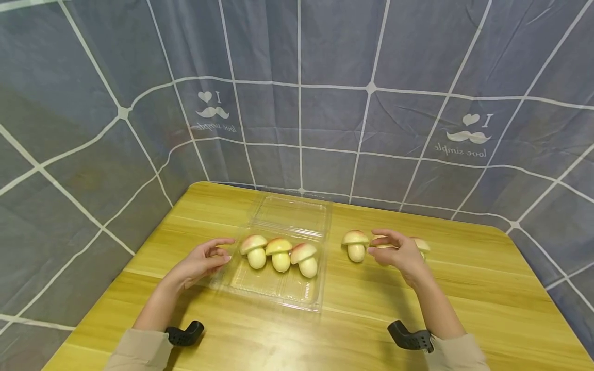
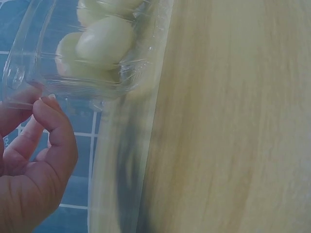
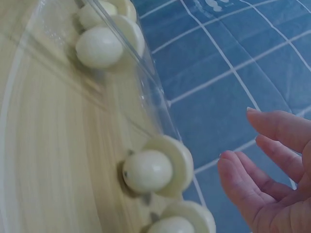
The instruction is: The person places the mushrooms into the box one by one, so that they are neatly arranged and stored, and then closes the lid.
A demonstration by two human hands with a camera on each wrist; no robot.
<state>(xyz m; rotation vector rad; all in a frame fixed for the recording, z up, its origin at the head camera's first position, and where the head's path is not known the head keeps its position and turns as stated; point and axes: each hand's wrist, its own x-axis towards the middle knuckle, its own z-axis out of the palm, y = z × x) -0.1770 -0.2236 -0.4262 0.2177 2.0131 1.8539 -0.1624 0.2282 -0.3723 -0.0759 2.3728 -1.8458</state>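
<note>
At clear plastic container (image 1: 265,292) with left hand (image 1: 198,264), by smooth, dome-capped mushrooms (image 1: 356,247) with right hand (image 1: 402,256), poised with fingertips parted.

In the head view, bare table (image 1: 285,340) is giving room to pass at six o'clock from the box (image 1: 266,289). A gap is running at three o'clock, then a mushroom (image 1: 356,251) is blocking. The lid (image 1: 292,212) and curtain (image 1: 334,123) are crowding twelve o'clock.

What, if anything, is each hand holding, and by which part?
The left hand appears to pinch the clear plastic container by the rim on its left side; the right hand holds nothing.
</note>
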